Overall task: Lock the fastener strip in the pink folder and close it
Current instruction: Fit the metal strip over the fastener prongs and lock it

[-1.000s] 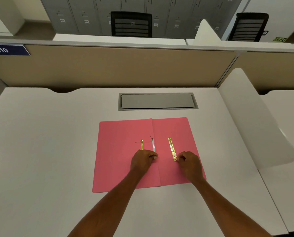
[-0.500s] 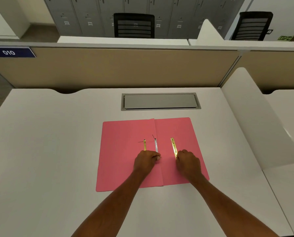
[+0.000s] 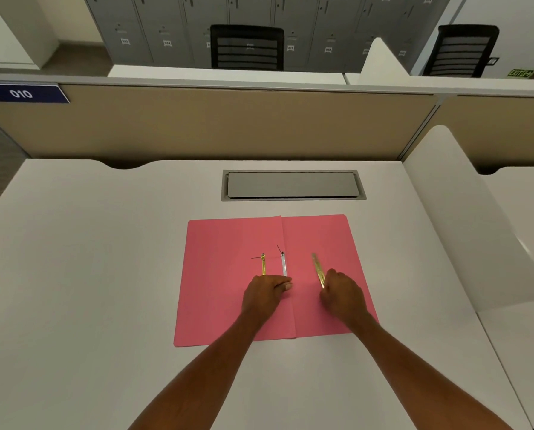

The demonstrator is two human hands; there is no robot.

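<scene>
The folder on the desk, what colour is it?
Pink. The open folder shows plainly in the head view, lying flat on the white desk.

Blue partition plate (image 3: 23, 93) reads 010, mirrored; green exit sign (image 3: 521, 73) too.

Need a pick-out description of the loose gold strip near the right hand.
Start at the open pink paper folder on the white desk, below the grey hatch. On its right leaf, the right hand grips a flat gold metal bar; it tilts alone, unlike the prongs left of the crease.
</scene>
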